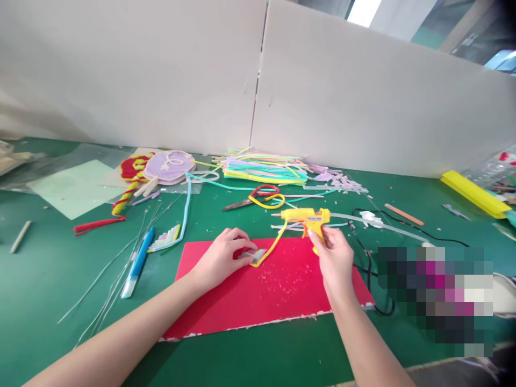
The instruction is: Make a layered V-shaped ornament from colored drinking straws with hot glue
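Observation:
My left hand (223, 257) rests on the red mat (282, 290), fingers curled round a small piece made of pastel strips (253, 253). A yellow strip (271, 248) runs from that piece up towards the glue gun's nozzle. My right hand (334, 259) grips the handle of a yellow hot glue gun (307, 217), which stands just beyond the mat's far edge with its nozzle pointing left. White glue crumbs lie scattered on the mat between my hands.
A pile of pastel strips (262, 167), red-handled scissors (253, 196), a lilac and red craft piece (161, 167), a blue pen (139, 260) and thin wires lie on the green table (48, 279). The gun's black cord (368, 263) trails right. White boards (322, 86) wall the back.

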Demonstrator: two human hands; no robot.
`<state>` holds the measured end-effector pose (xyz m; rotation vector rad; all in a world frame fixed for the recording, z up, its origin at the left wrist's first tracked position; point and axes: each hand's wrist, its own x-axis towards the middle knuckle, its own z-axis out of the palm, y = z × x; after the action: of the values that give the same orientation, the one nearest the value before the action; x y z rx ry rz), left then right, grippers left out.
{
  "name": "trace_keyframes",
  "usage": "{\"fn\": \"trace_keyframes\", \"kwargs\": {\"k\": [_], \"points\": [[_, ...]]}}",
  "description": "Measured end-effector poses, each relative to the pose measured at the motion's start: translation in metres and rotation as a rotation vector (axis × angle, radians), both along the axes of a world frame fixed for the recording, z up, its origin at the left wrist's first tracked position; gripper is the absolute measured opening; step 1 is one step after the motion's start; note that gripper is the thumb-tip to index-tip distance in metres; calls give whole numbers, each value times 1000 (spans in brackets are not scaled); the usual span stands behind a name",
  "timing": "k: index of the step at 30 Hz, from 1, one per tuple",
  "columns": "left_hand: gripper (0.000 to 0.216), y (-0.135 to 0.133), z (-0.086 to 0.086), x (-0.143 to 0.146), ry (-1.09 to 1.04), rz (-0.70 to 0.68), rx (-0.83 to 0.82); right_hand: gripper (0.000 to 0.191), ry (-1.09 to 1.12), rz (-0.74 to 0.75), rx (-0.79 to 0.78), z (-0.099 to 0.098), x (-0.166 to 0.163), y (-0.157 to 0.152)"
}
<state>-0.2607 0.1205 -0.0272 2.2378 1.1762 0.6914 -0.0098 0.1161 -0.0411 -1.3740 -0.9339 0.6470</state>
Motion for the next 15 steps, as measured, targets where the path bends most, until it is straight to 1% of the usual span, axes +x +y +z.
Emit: {"fn": "trace_keyframes", "kwargs": {"k": [2,5,9,12,14,15], "points": [[18,0,-1,1,8,7,1,41,-23,-56,17,1,3,1],[19,1,-2,1,22,9,9,41,-57,-98,20,3,4,1],[17,1,0,2,37,4,25,42,-46,-73,16,5,3,0],[14,1,7,5,74,-10,49,40,-58,-53,24,7,-2,-2],[13,2,12,6,109,-25,29,38,-73,-55,22,9,-6,-4],[13,3,15,7,120,-30,-6,38,-73,-52,17,10,-9,-5]]}}
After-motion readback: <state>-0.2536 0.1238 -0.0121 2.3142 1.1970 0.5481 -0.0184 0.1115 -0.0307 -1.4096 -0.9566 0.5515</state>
